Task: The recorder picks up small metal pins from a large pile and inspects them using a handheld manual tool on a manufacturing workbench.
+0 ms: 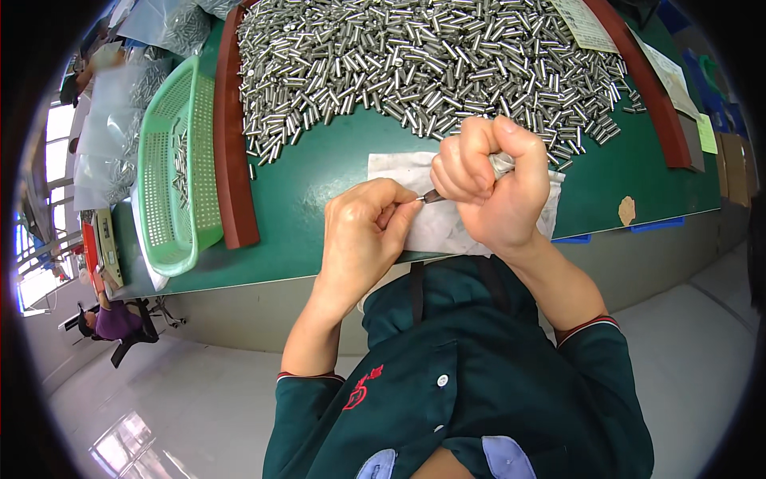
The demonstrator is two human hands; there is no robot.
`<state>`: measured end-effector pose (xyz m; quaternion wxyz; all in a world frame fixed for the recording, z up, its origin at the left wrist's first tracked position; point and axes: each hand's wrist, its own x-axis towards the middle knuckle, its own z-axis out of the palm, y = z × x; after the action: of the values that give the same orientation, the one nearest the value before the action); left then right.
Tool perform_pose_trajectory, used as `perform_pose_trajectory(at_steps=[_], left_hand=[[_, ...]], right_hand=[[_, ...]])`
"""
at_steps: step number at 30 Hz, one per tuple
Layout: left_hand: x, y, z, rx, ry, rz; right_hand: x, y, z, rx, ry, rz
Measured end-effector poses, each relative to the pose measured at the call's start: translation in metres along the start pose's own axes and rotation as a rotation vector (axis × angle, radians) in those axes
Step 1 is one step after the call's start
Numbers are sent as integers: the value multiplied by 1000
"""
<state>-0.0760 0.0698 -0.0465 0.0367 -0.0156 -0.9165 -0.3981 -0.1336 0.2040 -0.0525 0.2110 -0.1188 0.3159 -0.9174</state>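
My left hand [363, 227] pinches a small metal pin [420, 199] between thumb and forefinger; most of the pin is hidden by the fingertips. My right hand [499, 188] is closed around a hand tool [502, 164] with a pale, wrapped-looking handle. The tool's dark, tapered end [432, 195] points left and meets the pin, or nearly so; the exact contact is too small to tell. Both hands are above a white cloth [391, 164] on the green tabletop [311, 176]. A large pile of shiny metal pins [399, 64] spreads beyond them.
Reddish-brown rails border the pile at left [231, 144] and right [654, 96]. A green perforated basket [206, 152] with some pins stands at left, near plastic bags [104, 144] of parts. Paper sheets [666, 76] lie at right. Another person [116, 323] sits at far left.
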Motion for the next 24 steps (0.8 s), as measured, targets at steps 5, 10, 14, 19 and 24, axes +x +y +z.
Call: perform_pose_trajectory(at_steps=[5, 10, 14, 19, 24], left_hand=[[1, -2, 1, -4, 5, -12], [1, -4, 2, -48, -10, -28], [1, -3, 2, -62, -3, -32], [3, 0, -1, -45, -13, -4], [2, 3, -1, -46, 10, 15]], right_hand=[[1, 2, 0, -3, 9, -2], [1, 5, 1, -71, 13, -13], [1, 6, 4, -111, 9, -12], [-2, 5, 10, -383, -11, -36], [-4, 9, 17, -556, -12, -112]])
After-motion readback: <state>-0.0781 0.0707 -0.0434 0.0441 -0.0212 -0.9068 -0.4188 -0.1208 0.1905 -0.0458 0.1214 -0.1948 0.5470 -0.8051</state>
